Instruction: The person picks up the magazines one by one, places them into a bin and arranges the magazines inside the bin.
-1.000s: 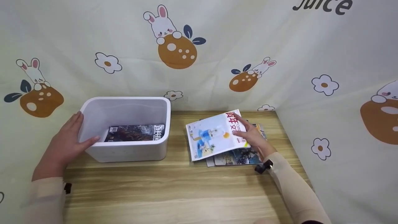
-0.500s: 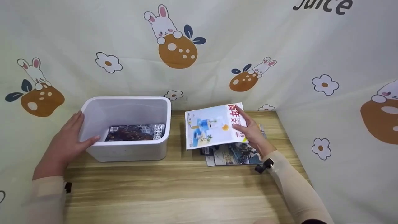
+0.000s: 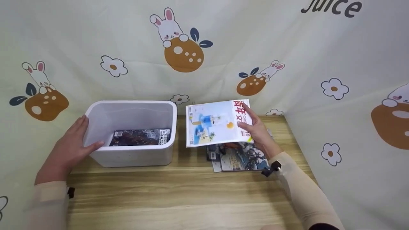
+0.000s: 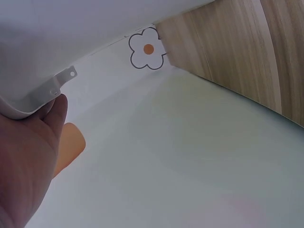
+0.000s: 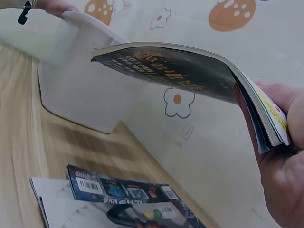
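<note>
Soft light, faint shadows across tabletop (image 3: 166,198)

Cannot see much of the pile of magazines (image 3: 244,157) in the head view, covered by the held magazine (image 3: 214,123) and the right hand (image 3: 260,133); cannot count its layers. Cannot make out the fingers beneath the held magazine there, nor read its smallest print. Lose the near edge of the dark magazine (image 3: 140,137) behind the front wall of the bin (image 3: 131,158). Find the left hand (image 3: 69,145) and bin cut off by the left wrist view's edge, and the pile by the right wrist view's bottom edge. Cannot identify a pink blur (image 4: 240,209).
</note>
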Tool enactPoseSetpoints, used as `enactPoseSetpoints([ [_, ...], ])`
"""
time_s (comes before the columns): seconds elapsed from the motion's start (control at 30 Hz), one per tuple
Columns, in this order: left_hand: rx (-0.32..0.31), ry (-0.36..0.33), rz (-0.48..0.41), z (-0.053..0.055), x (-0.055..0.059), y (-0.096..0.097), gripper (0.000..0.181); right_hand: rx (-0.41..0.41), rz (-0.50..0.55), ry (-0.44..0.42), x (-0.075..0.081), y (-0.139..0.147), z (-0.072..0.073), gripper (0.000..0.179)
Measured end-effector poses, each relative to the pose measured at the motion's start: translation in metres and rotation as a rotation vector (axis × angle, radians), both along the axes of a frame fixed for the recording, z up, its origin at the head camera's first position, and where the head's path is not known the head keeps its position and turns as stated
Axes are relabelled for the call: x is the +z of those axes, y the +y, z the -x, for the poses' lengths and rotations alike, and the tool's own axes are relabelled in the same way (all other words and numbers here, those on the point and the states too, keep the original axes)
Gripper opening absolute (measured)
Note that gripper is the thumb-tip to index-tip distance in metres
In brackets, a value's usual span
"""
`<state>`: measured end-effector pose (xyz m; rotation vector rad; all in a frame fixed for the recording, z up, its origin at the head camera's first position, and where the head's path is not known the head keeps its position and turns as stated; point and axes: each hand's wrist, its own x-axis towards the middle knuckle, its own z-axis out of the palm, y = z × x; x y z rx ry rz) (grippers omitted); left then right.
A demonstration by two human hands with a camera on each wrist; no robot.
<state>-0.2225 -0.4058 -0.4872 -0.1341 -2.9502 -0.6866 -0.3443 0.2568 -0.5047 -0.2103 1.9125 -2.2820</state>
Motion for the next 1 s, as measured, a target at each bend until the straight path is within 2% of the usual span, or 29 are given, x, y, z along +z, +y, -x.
enactPoseSetpoints([
  [0.33, -0.032, 0.054, -0.020, 0.000, 0.000, -0.004, 0.118, 0.018, 0.094, 0.049, 0.022, -0.023, 0.002, 0.088],
  [0.6, -0.006, 0.041, -0.010, 0.001, -0.003, -0.004, 0.119, 0.050, 0.135, 0.067, 0.035, -0.047, 0.004, 0.087],
  [1.0, -0.010, 0.037, -0.025, 0.000, -0.004, -0.002, 0.118, 0.124, 0.212, 0.106, 0.054, -0.080, 0.005, 0.086],
])
